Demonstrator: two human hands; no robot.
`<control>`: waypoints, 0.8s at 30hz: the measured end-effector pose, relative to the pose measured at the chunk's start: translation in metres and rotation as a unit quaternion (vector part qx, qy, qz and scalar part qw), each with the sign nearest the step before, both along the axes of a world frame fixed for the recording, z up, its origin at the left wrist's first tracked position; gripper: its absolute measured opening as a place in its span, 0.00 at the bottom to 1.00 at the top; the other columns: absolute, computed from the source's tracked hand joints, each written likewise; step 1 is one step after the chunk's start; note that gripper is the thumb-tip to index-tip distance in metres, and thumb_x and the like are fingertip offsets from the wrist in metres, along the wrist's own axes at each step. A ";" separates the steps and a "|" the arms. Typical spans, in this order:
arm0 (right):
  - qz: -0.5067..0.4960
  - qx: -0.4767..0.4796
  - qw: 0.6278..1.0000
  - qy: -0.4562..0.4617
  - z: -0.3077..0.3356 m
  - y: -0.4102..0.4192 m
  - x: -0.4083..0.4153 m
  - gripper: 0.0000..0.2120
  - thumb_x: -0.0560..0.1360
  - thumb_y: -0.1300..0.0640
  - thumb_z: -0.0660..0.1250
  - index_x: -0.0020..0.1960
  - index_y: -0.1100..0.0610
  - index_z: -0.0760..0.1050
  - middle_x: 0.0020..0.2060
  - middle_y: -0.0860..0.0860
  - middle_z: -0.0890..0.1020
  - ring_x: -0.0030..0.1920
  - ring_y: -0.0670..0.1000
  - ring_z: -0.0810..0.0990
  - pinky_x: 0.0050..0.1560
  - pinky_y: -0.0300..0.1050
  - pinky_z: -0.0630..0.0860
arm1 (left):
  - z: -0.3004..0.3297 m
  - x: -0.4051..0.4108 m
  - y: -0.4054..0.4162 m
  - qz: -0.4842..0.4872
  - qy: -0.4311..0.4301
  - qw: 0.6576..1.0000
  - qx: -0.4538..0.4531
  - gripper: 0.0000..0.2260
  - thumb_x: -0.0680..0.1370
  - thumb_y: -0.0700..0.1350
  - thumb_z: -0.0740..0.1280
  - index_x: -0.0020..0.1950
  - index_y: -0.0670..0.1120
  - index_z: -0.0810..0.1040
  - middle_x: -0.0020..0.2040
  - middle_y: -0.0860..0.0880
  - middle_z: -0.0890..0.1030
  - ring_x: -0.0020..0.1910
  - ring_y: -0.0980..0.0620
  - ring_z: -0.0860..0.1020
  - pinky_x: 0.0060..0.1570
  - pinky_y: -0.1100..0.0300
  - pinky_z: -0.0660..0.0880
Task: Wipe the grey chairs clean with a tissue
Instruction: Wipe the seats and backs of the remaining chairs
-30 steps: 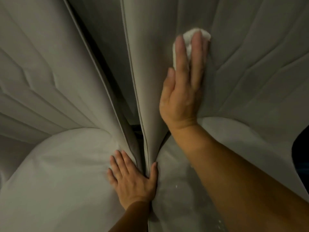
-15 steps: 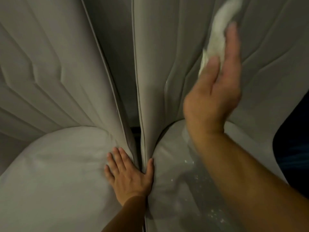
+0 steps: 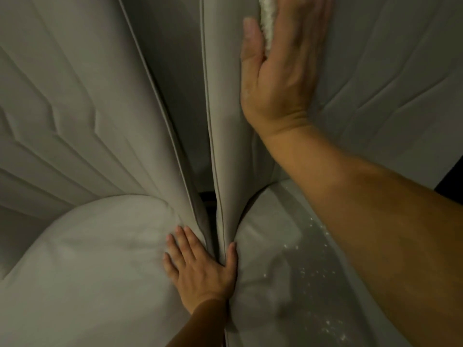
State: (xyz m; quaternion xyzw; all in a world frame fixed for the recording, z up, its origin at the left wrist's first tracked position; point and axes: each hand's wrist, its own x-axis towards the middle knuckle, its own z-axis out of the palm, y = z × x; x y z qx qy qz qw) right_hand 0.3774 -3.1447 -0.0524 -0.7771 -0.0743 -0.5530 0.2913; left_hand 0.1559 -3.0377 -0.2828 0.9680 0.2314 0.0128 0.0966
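Head view looks down on two grey chairs standing side by side, with a narrow dark gap between them. The right hand lies flat, fingers straight, against the quilted backrest of the right chair, pressing a white tissue under its fingers near the top edge of the picture; only a strip of the tissue shows beside the thumb. The left hand rests open and spread on the seat cushion of the left chair, its thumb reaching across the gap to the right chair's edge.

To wipe well, the person should probably keep the palm flat so the tissue stays bunched under the fingers, and follow the stitched seams in long, even strokes. The left hand looks well placed to steady the body.

White specks are scattered over the right chair's seat, which suggests that the seat needs wiping too. The room is dim; a dark patch shows at the right edge.
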 end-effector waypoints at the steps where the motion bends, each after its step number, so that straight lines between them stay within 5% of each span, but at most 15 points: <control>1: 0.007 0.010 1.000 0.015 -0.005 0.005 -0.002 0.19 0.75 0.63 0.67 0.61 0.75 0.73 0.60 0.72 0.75 0.64 0.73 0.73 0.67 0.69 0.66 | 0.000 0.000 0.000 0.000 0.000 1.000 0.000 0.48 0.72 0.73 0.55 0.80 0.38 0.60 0.80 0.40 0.62 0.80 0.40 0.56 0.77 0.39 0.52; 8: 0.121 0.139 0.961 0.204 -0.083 0.037 -0.073 0.23 0.81 0.61 0.57 0.75 0.63 0.58 0.75 0.61 0.62 0.76 0.61 0.59 0.74 0.55 0.62 | 0.007 0.000 -0.002 -0.001 0.021 1.000 -0.002 0.48 0.71 0.71 0.51 0.81 0.38 0.58 0.81 0.40 0.58 0.81 0.40 0.53 0.78 0.39 0.51; 12: 0.129 0.157 0.908 0.366 -0.123 0.026 -0.131 0.25 0.82 0.62 0.58 0.76 0.50 0.56 0.76 0.50 0.60 0.74 0.43 0.58 0.69 0.23 0.55 | 0.010 0.000 -0.003 -0.002 0.042 0.999 -0.004 0.48 0.71 0.72 0.46 0.82 0.39 0.52 0.83 0.41 0.53 0.82 0.42 0.48 0.79 0.41 0.46; 14: 0.125 0.210 0.871 0.427 -0.126 0.010 -0.147 0.24 0.82 0.62 0.57 0.76 0.48 0.60 0.75 0.48 0.65 0.69 0.34 0.60 0.61 0.16 0.55 | 0.010 0.000 -0.003 0.000 0.029 1.000 -0.005 0.49 0.72 0.72 0.48 0.81 0.38 0.54 0.82 0.40 0.56 0.82 0.41 0.51 0.79 0.40 0.48; 16: 0.080 0.234 0.893 0.376 -0.111 -0.005 -0.149 0.22 0.82 0.62 0.57 0.75 0.53 0.65 0.72 0.52 0.70 0.70 0.41 0.67 0.62 0.20 0.59 | 0.009 0.000 -0.003 0.006 0.021 1.000 -0.008 0.49 0.72 0.73 0.50 0.81 0.38 0.57 0.81 0.39 0.59 0.81 0.40 0.53 0.78 0.39 0.51; 20: 0.035 0.149 0.972 0.177 -0.072 -0.021 -0.101 0.20 0.81 0.66 0.54 0.72 0.66 0.66 0.72 0.64 0.67 0.74 0.62 0.64 0.74 0.53 0.63 | 0.007 0.001 -0.004 0.008 0.010 1.000 -0.009 0.48 0.72 0.73 0.52 0.81 0.38 0.58 0.81 0.39 0.60 0.81 0.40 0.54 0.78 0.39 0.51; 24: 0.003 -0.032 0.981 0.190 -0.081 -0.044 -0.037 0.24 0.77 0.73 0.57 0.73 0.66 0.65 0.72 0.66 0.66 0.73 0.68 0.62 0.73 0.63 0.60 | 0.003 -0.001 -0.001 0.006 0.009 1.000 -0.008 0.48 0.73 0.73 0.52 0.81 0.39 0.56 0.81 0.40 0.58 0.81 0.41 0.53 0.78 0.39 0.50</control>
